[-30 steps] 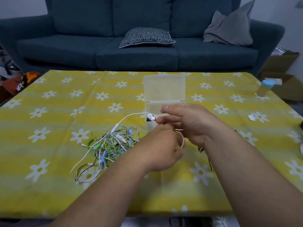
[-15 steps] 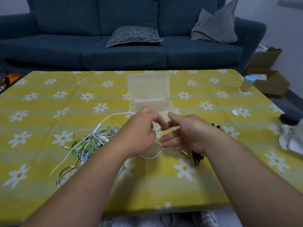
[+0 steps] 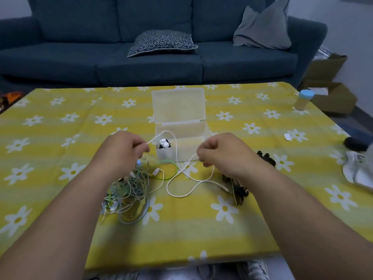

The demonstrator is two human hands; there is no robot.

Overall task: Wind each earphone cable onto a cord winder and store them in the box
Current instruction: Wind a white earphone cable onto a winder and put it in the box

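Note:
A white earphone cable [image 3: 182, 189] runs in loops across the yellow flowered tablecloth. My left hand [image 3: 121, 152] pinches one stretch of it, and my right hand [image 3: 222, 153] pinches another stretch farther right. The cable arches up between the hands in front of the clear plastic box [image 3: 181, 126], whose lid stands open. Inside the box lies a white and black wound bundle [image 3: 165, 143]. A tangle of green, blue and white earphone cables [image 3: 129, 188] lies under my left forearm. Black cord winders [image 3: 239, 190] lie by my right wrist.
A blue-capped bottle [image 3: 303, 100] stands at the table's far right corner. A white cloth and a dark object [image 3: 357, 170] sit at the right edge, a small white scrap [image 3: 287, 137] nearby. A blue sofa with cushions [image 3: 161, 43] is behind the table.
My hands have moved apart, stretching the white cable between them; its slack now lies in loops on the cloth. The camera view has shifted closer to the table.

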